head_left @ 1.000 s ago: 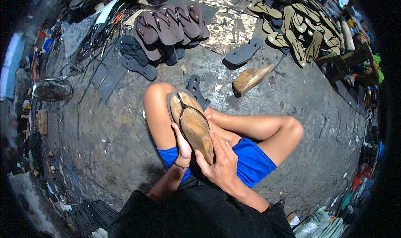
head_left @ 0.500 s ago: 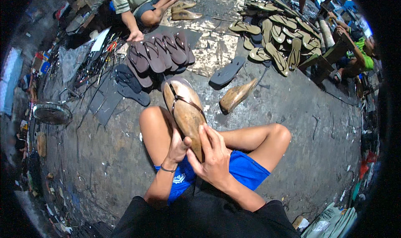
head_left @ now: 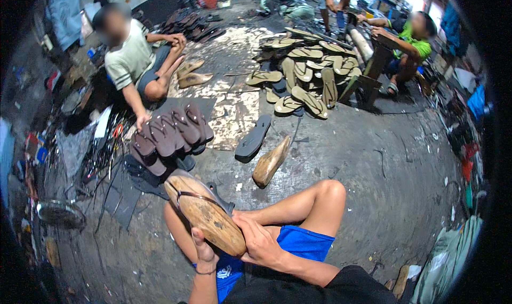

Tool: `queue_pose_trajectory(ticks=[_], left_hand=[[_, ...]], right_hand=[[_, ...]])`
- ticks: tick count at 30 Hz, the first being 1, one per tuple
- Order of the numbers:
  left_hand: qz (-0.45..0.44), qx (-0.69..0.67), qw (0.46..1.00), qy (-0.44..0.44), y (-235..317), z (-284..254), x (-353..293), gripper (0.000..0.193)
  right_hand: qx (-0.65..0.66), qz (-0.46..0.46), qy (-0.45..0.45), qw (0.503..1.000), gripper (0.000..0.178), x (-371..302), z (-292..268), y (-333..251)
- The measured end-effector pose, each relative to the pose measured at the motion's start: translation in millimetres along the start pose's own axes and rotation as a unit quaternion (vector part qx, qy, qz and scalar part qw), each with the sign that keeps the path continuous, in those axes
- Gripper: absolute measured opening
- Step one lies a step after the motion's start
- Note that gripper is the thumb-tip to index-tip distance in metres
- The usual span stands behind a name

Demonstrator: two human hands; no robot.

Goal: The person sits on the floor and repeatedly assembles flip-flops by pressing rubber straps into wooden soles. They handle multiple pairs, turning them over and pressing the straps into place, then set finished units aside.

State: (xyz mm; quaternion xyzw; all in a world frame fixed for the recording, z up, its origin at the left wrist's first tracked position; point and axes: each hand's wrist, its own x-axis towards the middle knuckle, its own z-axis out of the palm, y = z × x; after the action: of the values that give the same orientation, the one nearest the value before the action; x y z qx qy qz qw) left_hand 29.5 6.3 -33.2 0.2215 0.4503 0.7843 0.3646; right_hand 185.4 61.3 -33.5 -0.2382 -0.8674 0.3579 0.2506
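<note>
Over my lap I hold a wooden shoe last (head_left: 210, 221) with its toe pointing away and to the left. A thin dark thong strap (head_left: 198, 196) crosses its top, and a dark sandal sole shows partly beneath its toe. My left hand (head_left: 204, 253) is closed on the near left side, thumb up and the other fingers mostly hidden underneath. From the right, my right hand (head_left: 261, 242) grips the heel end, its fingers along the side. A second wooden last (head_left: 272, 162) lies on the floor ahead, beside a loose dark grey sole (head_left: 253, 137).
Dark brown sandals (head_left: 170, 133) stand in a row ahead left, touched by a seated person's hand (head_left: 142, 121). Olive sandals (head_left: 309, 69) are heaped farther off. Another person (head_left: 408, 48) sits at the far right by a wooden stand (head_left: 370, 82). A fan (head_left: 61, 214) is at left.
The view has tipped up and turned right, so the floor things appear lower and further left. Both hands still hold the last, and its heel end now shows a broader face.
</note>
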Motion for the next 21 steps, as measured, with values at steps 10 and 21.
queue_pose_trajectory(ticks=[10,21], left_hand=[[-0.271,-0.048,0.956,-0.098,5.7,-43.7,-56.2,0.103],[-0.356,0.029,0.924,-0.135,-6.8,-14.1,-61.0,0.089]], right_hand=[[0.481,0.235,-0.13,0.835,0.049,-43.7,3.2,6.7],[0.641,0.223,-0.078,0.73,0.048,-65.2,20.2,-17.2]])
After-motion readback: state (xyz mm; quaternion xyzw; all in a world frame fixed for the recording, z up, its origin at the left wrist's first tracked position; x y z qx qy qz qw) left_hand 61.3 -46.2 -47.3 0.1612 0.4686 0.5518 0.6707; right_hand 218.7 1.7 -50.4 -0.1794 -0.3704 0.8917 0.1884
